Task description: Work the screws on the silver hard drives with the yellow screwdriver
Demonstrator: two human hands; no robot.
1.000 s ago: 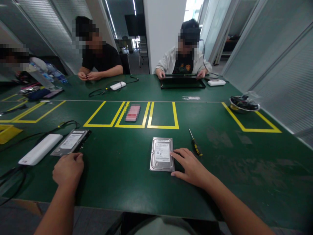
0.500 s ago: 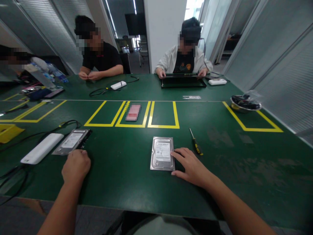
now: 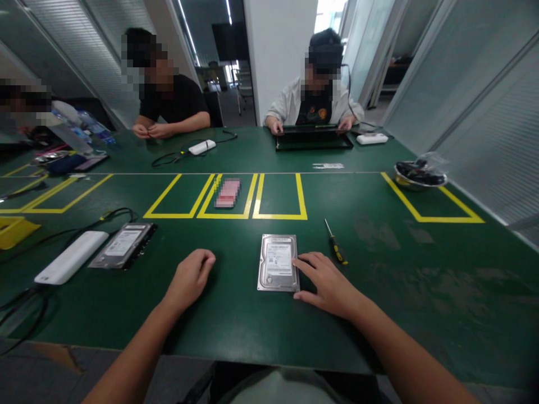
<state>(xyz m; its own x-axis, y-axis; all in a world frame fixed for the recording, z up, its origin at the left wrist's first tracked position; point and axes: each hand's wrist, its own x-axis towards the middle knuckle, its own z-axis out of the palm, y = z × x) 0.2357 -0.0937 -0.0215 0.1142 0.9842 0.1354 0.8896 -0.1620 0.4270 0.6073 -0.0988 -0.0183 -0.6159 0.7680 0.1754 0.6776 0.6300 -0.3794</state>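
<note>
A silver hard drive (image 3: pixel 278 264) with a white label lies flat in front of me. My right hand (image 3: pixel 322 280) rests against its right side, fingers spread, the index fingertip touching the drive's edge. To the left of that drive, my left hand (image 3: pixel 191 276) is closed above the table, fingers curled inward; whatever they hold, if anything, is hidden. Farther left lies a second hard drive (image 3: pixel 123 245), with small dark pieces along its right edge. A screwdriver (image 3: pixel 336 244) with a black and yellow handle lies beyond my right hand.
A white power bank (image 3: pixel 71 257) with black cables lies at left, near a yellow bin (image 3: pixel 17 232). Yellow tape outlines (image 3: pixel 280 216) mark the green table; a pink pixelated item (image 3: pixel 228 193) lies in one. A bowl (image 3: pixel 421 175) stands at right. Co-workers sit opposite, one holding a black frame (image 3: pixel 314 147).
My left hand has moved right, from beside the left hard drive toward the middle one, its fingers still curled. My right hand stays against the drive.
</note>
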